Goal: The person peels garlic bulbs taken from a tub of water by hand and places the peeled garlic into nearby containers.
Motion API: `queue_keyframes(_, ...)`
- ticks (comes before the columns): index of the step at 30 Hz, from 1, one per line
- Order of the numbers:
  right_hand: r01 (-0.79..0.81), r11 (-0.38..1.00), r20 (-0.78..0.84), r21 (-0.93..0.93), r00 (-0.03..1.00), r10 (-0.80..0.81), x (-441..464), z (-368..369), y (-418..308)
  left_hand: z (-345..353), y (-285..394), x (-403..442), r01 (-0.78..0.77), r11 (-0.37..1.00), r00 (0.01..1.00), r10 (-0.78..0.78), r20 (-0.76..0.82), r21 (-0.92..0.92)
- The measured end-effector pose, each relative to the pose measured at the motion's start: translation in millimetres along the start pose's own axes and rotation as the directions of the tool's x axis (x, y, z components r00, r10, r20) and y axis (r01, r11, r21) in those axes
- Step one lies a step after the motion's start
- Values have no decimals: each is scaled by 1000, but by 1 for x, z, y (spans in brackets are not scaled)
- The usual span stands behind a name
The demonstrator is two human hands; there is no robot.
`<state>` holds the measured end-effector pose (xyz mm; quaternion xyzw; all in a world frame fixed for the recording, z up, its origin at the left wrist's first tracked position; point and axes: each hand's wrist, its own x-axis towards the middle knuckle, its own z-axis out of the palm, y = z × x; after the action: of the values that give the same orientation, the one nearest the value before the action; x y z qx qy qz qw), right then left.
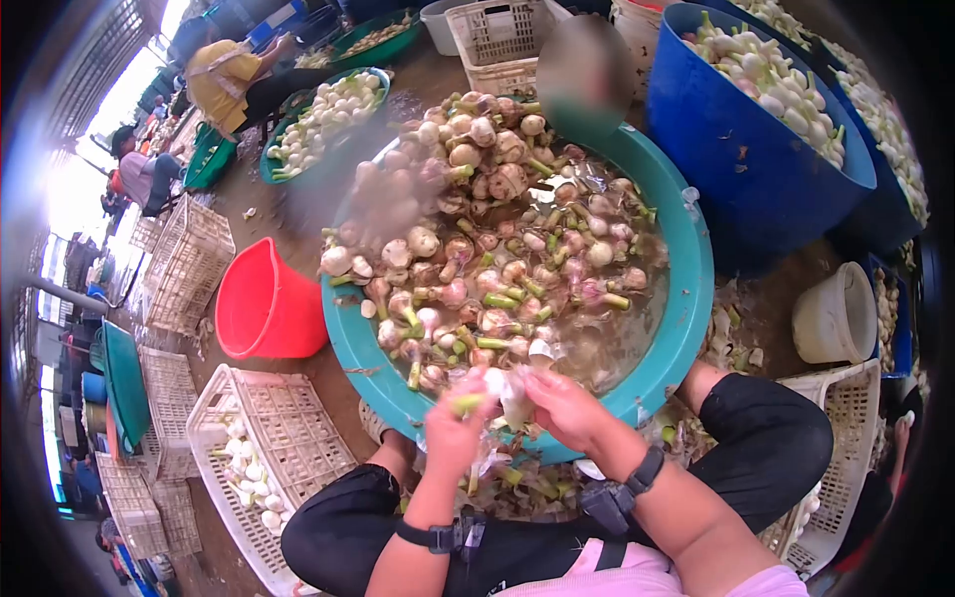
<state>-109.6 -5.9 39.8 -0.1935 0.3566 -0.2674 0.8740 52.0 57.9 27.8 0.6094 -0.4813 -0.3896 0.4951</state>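
My left hand (453, 426) is closed around a garlic bulb (496, 381), whose green stem end pokes out between the fingers. Close beside it, my right hand (565, 406) pinches a strip of whitish garlic skin (515, 406) at the bulb. Both hands are over the near rim of a large teal tub (693, 289). Muddy water and a heap of unpeeled garlic (477, 274) with short green stems fill the tub. Loose peelings (522, 483) lie below my hands, between my legs. Motion blurs the left fingers slightly.
A red bucket (261, 303) and a white crate (318, 438) stand at the left. Blue bins (716, 169) of peeled garlic are at the upper right, above a cream bucket (836, 313). Another crate (846, 448) sits by my right knee. Other people (219, 80) sit farther off.
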Motion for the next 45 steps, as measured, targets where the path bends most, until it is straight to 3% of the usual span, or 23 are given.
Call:
queue_keyframes(1, 60, 958, 77, -281, 996, -40, -11, 1, -4, 3, 0, 3, 219, 871, 941, -308, -141, -439)
queue_keyframes(3, 198, 829, 181, -522, 976, -119, -38, 9, -17, -14, -3, 5, 310, 638, 845, -525, -103, -705)
queue_keyframes(4, 291, 883, 233, -369, 948, -215, -42, -3, -19, -22, 0, 6, 329, 315, 721, -693, 21, -890)
queue_keyframes(8, 531, 798, 54, 286, 822, -567, -50, -7, -65, -28, 1, 5, 303, 203, 631, -775, 37, -931)
queue_keyframes(10, 441, 861, -217, 253, 893, -393, -46, -16, -75, -25, 8, 9, 300, 206, 601, -799, 17, -931)
queue_keyframes(14, 384, 707, 92, 593, 841, -534, -21, -55, -64, -40, 11, 10, 229, 147, 553, -833, 4, -962)
queue_keyframes(15, 364, 926, 158, -101, 925, -347, -16, -55, -61, -40, 13, 11, 238, 186, 531, -846, -33, -953)
queue_keyframes(16, 158, 651, 64, -742, 984, -166, -12, -55, -57, -39, 16, 14, 254, 224, 512, -857, -66, -941)
queue_keyframes(17, 155, 655, 51, -740, 983, -176, -5, -53, -42, -28, 22, 17, 238, 279, 510, -851, -124, -930)
queue_keyframes(18, 177, 711, 13, -681, 973, -230, 5, -44, -15, -15, 26, 17, 261, 270, 514, -851, -103, -927)
queue_keyframes(20, 242, 786, -52, -569, 943, -328, 24, -27, 17, 6, 28, 10, 340, 742, 803, -548, -232, -577)
queue_keyframes(22, -309, 925, 15, 220, 949, 314, 23, -16, 1, 3, 21, 8, 374, 783, 881, -468, -75, -497)
queue_keyframes(25, 35, 743, 317, 668, 890, -326, 12, -18, -91, 1, 31, 12, 260, 827, 889, -407, -211, -498)
queue_keyframes(26, 282, 757, 371, 589, 738, -564, 4, -16, -131, -1, 27, 13, 265, 824, 884, -415, -216, -500)
queue_keyframes(28, 611, 753, 22, 247, 773, -634, 11, -31, -174, -2, 21, 14, 305, 776, 828, -503, -249, -552)
queue_keyframes(30, 229, 582, -93, -781, 877, -471, 84, -124, -159, 3, 15, 16, 361, 800, 829, -511, -229, -479)
queue_keyframes(31, 70, 641, -116, -764, 963, -243, 104, -160, -131, 8, 13, 15, 415, 814, 820, -529, -220, -407)
queue_keyframes(32, -481, -78, -413, -873, 815, -406, 109, -159, -113, 11, 14, 16, 412, 814, 820, -527, -224, -409)
queue_keyframes(34, -629, -153, -552, -763, 756, -352, 105, -150, -91, 14, 18, 17, 447, 805, 809, -550, -208, -390)
queue_keyframes(36, -570, -53, -523, -820, 784, -334, 118, -168, -69, 14, 20, 17, 450, 808, 808, -550, -211, -381)
queue_keyframes(40, 52, 235, -12, -971, 964, -265, 72, -103, -53, 26, 20, 21, 502, 787, 794, -584, -169, -358)
queue_keyframes(42, 225, 354, 120, -908, 947, -296, 48, -67, -11, 30, 22, 20, 561, 493, 700, -712, 63, -665)
queue_keyframes(45, 370, 137, 344, -919, 921, -182, 6, 0, 5, 21, 16, 21, 647, 484, 682, -713, 164, -589)
